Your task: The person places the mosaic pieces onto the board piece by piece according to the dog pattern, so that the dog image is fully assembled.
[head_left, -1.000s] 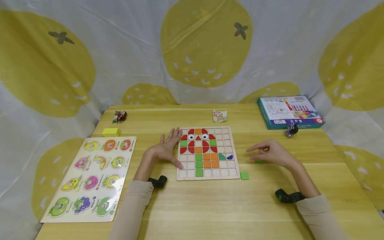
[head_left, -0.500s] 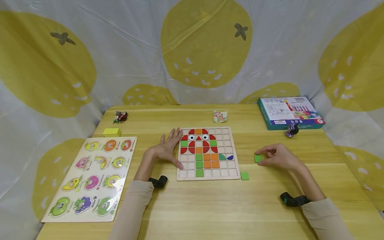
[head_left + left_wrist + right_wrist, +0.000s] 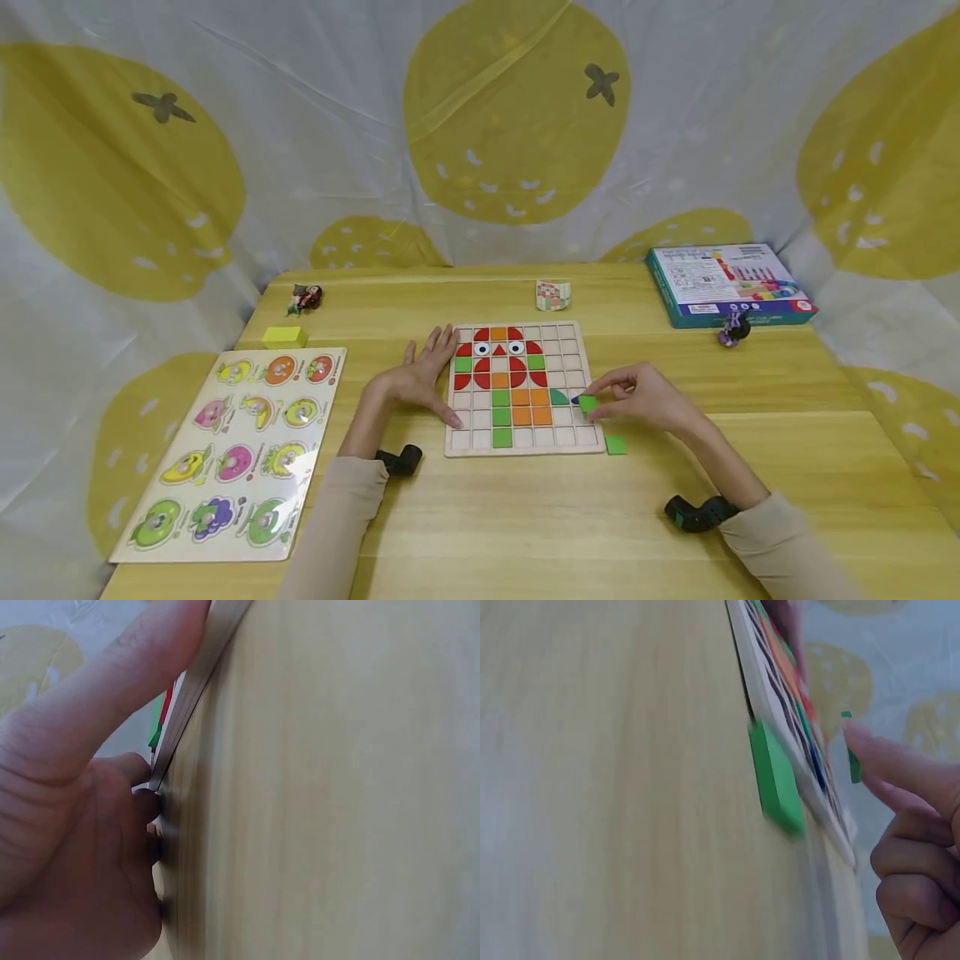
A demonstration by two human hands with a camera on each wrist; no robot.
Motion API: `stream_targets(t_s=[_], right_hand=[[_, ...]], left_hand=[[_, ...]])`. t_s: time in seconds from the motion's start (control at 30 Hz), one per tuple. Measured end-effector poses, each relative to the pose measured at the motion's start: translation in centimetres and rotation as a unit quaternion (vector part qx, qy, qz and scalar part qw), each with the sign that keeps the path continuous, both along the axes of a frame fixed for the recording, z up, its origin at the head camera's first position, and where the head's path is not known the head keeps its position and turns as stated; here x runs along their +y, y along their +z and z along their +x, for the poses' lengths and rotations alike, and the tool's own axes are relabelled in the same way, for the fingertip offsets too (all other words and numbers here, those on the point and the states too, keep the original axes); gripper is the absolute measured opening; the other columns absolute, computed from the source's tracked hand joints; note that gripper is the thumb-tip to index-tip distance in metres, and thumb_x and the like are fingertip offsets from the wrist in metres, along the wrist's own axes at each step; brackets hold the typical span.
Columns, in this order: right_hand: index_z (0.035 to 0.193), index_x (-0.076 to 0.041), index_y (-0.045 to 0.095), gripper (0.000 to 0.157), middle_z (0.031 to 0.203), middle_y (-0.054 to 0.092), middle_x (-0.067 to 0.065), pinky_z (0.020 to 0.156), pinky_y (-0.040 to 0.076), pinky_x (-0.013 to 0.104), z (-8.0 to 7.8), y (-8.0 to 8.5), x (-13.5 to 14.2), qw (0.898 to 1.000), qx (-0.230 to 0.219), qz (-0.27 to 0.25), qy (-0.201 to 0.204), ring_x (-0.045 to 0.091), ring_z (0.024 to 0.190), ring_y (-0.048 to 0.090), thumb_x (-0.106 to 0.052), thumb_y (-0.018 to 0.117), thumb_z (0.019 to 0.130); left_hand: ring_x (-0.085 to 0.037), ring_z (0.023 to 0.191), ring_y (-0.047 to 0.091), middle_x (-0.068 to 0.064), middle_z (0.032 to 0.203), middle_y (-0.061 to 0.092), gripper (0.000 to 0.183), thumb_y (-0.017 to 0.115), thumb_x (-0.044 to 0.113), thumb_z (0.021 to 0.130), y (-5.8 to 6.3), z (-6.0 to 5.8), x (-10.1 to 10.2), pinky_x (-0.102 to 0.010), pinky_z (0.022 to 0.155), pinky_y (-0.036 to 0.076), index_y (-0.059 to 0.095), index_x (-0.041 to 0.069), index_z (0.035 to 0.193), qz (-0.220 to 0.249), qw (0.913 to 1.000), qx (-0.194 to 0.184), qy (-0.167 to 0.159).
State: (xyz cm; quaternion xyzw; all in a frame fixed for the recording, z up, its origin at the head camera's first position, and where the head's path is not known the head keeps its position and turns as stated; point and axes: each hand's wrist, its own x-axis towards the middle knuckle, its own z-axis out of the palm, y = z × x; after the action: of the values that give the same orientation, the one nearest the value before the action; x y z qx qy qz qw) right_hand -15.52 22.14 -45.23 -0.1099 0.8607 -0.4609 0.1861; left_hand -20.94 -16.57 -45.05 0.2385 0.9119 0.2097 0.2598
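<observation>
A wooden grid board point(image 3: 558, 337) lies mid-table, partly filled with red, orange and green tiles that form a figure with two round eyes. My left hand point(image 3: 420, 379) is spread along its left edge, thumb on the lower left corner and fingertips at the upper left. Between thumb and fingers, my right hand point(image 3: 645, 396) pinches a green square tile point(image 3: 588, 404) over the board's right side. The tile partly covers a blue piece point(image 3: 575, 400), beside a teal quarter-round tile point(image 3: 558, 397). Another green square tile point(image 3: 616, 445) lies on the table by the board's lower right corner.
At left lies a fruit puzzle board point(image 3: 300, 467), with a yellow block point(image 3: 285, 337) behind it and a small figurine point(image 3: 306, 298) farther back. A patterned paper piece point(image 3: 552, 296) sits behind the grid board. Back right are a flat box point(image 3: 731, 287) and a purple-black figurine point(image 3: 734, 328).
My right hand took the green tile from the table on the right and carried it left over the board. The left hand stays at the board's edge.
</observation>
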Motion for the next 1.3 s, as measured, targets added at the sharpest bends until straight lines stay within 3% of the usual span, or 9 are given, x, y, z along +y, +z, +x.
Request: stream_targets(t_s=[0.27,0.77,1.03,1.2,1.3], right_hand=[[0.093,-0.015,0.077,0.025,0.058,0.035,-0.004,0.050,0.024,0.020,0.5,-0.3,-3.8,1.000,0.013,0.018,0.022,0.009,0.054,0.034,-0.023,0.086,0.071],[0.093,-0.017,0.079,0.021,0.060,0.038,-0.003,0.047,0.023,0.018,0.3,-0.3,-4.1,0.999,-0.009,0.010,0.034,0.010,0.052,0.035,-0.020,0.084,0.073],[0.102,-0.021,0.077,0.028,0.060,0.035,-0.003,0.052,0.028,0.020,0.7,0.5,-0.7,0.997,0.022,0.026,0.066,0.007,0.056,0.036,-0.028,0.082,0.076],[0.101,-0.014,0.076,0.033,0.061,0.036,-0.003,0.051,0.028,0.020,1.7,0.3,2.1,0.998,-0.021,0.027,0.054,0.006,0.056,0.035,-0.027,0.084,0.072],[0.101,-0.010,0.074,0.038,0.060,0.035,-0.002,0.050,0.027,0.020,2.3,0.1,2.9,0.996,-0.055,0.018,0.068,0.006,0.055,0.034,-0.026,0.086,0.070]], left_hand=[[-0.029,0.149,-0.024,-0.008,0.161,-0.023,0.146,0.086,0.057,0.058,-0.2,0.0,0.1,-0.061,0.116,-0.014,-0.014,0.013,0.154,0.000,1.0000,0.004,0.003],[-0.029,0.148,-0.024,-0.009,0.161,-0.023,0.148,0.086,0.058,0.056,-0.3,0.1,0.1,-0.062,0.116,-0.015,-0.015,0.012,0.154,0.011,0.9999,0.008,-0.002],[-0.028,0.148,-0.024,-0.008,0.161,-0.022,0.147,0.086,0.058,0.057,-0.3,0.1,0.1,-0.061,0.116,-0.014,-0.014,0.013,0.154,0.012,0.9999,0.005,0.002],[-0.028,0.148,-0.024,-0.008,0.161,-0.023,0.148,0.087,0.057,0.056,-0.3,0.1,0.1,-0.061,0.116,-0.014,-0.014,0.013,0.154,0.011,0.9999,0.002,0.004],[-0.027,0.148,-0.024,-0.007,0.161,-0.023,0.147,0.086,0.058,0.056,-0.3,0.2,0.1,-0.060,0.117,-0.014,-0.015,0.014,0.154,0.008,1.0000,0.003,0.004]])
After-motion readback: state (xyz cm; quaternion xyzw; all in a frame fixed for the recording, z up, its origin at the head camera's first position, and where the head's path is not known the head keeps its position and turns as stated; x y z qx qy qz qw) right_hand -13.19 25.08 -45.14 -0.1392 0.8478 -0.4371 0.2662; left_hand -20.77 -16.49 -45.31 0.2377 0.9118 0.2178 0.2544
